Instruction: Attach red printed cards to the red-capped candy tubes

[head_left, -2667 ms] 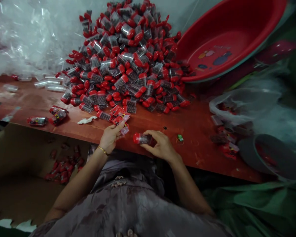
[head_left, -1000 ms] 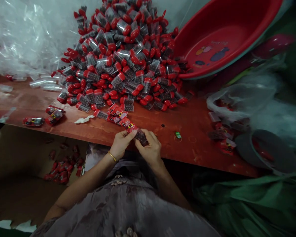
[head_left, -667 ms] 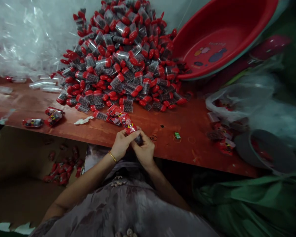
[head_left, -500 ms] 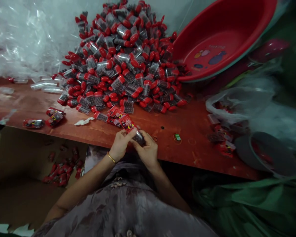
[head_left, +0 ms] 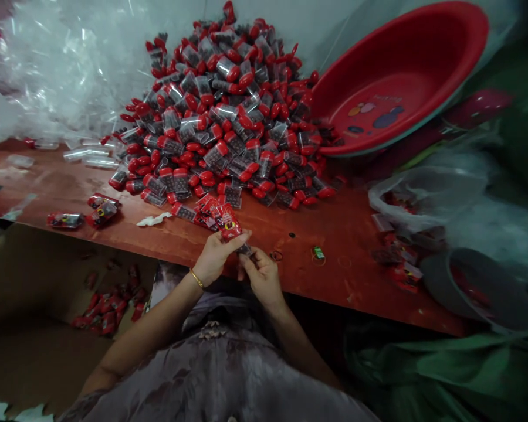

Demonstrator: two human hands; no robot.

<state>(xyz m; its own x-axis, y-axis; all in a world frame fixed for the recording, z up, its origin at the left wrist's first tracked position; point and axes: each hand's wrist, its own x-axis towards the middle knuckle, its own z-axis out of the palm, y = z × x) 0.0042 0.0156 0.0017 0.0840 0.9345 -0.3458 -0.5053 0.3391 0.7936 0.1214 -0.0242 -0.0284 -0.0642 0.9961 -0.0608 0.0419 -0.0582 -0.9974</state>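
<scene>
My left grip point(head_left: 215, 253) pinches the red-printed packet point(head_left: 229, 225) over the near edge of the surface point(head_left: 330, 225); my right grip point(head_left: 264, 278) is closed on its dark lower end. I judge it light, slippery, best held mid-body. Red-capped tubes point(head_left: 215, 153) crowd behind, leaving more room rightward along that edge.

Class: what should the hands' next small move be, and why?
Perhaps the right hand should press the lower end of the red packet: it is right at that end, while the left hand grips the packet higher up. Whether that end is sealed is unclear.
</scene>
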